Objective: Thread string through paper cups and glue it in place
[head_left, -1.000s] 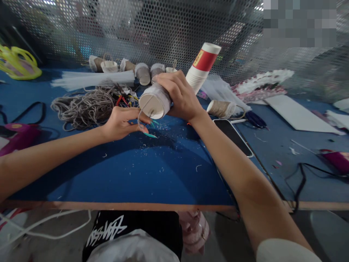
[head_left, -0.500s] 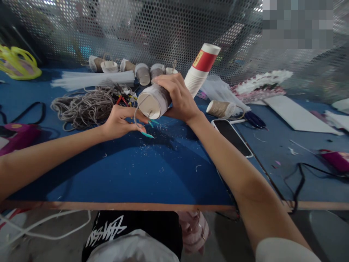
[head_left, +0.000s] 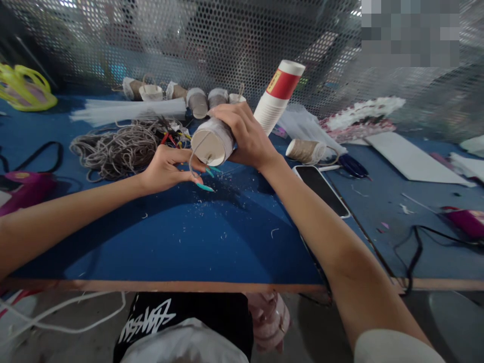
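My right hand (head_left: 245,131) is wrapped around a paper cup (head_left: 212,143), tipped sideways with its pale base facing me. Grey cord covers its side, and a whitish band goes round it. A grey cord (head_left: 191,160) arcs from the cup's base down to my left hand (head_left: 170,166). The thumb and fingers of that hand, with long turquoise nails, close on the cord just below the cup. Part of the left fingertips is hidden behind the cup. A tangled heap of grey cord (head_left: 113,151) lies just left of my left hand.
Behind stand several cord-wrapped cups (head_left: 197,103) and a tall stack of paper cups (head_left: 272,106). White strips (head_left: 132,109) lie at the back. To the right are a phone (head_left: 321,190) and another wrapped cup (head_left: 302,151). A purple glue gun (head_left: 30,186) rests at left; scraps litter the blue table.
Hardly anything differs. The cup has turned or shifted very slightly in my right hand, and my left hand keeps its place at the cord.
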The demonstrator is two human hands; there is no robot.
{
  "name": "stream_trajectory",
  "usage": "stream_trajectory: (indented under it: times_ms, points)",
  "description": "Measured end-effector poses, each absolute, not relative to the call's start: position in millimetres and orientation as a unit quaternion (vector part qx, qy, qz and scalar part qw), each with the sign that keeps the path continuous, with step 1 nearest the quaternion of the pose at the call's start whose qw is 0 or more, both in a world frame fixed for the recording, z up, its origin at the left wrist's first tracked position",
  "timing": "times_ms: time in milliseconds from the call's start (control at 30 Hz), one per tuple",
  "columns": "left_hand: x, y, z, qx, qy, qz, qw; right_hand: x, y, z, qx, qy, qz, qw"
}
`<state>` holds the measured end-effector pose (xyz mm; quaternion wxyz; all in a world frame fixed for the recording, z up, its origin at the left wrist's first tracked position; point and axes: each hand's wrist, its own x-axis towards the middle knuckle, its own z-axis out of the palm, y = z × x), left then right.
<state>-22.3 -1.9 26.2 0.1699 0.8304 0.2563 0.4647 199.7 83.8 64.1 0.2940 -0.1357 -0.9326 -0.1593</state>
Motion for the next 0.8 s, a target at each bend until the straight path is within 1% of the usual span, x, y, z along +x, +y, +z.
stream_trajectory:
  times_ms: [100, 200, 333, 433, 567, 633, 700, 800]
  points:
    - [-21, -3, 27, 0.821, 0.252, 0.48, 0.179, 199, 83, 66, -0.123, -0.931, -0.164, 0.3]
    - [-20, -4, 27, 0.814, 0.251, 0.489, 0.187, 198, 82, 68, -0.102, -0.922, -0.181, 0.326]
    - [-20, -3, 27, 0.817, 0.252, 0.486, 0.18, 197, 83, 69, -0.171, -0.926, -0.146, 0.305]
    - [-20, -4, 29, 0.823, 0.211, 0.503, 0.157, 196, 76, 76, -0.188, -0.929, -0.14, 0.287]
    - [-20, -9, 37, 0.84, 0.18, 0.502, 0.104, 195, 55, 96, -0.186, -0.927, -0.18, 0.271]
    - [-20, -9, 38, 0.845, 0.165, 0.503, 0.083, 195, 48, 101, -0.172, -0.924, -0.192, 0.281]
    - [-20, -7, 34, 0.84, 0.169, 0.506, 0.094, 194, 52, 94, -0.163, -0.925, -0.175, 0.296]
    - [-17, -1, 21, 0.813, 0.232, 0.511, 0.156, 193, 72, 69, -0.164, -0.933, -0.13, 0.293]
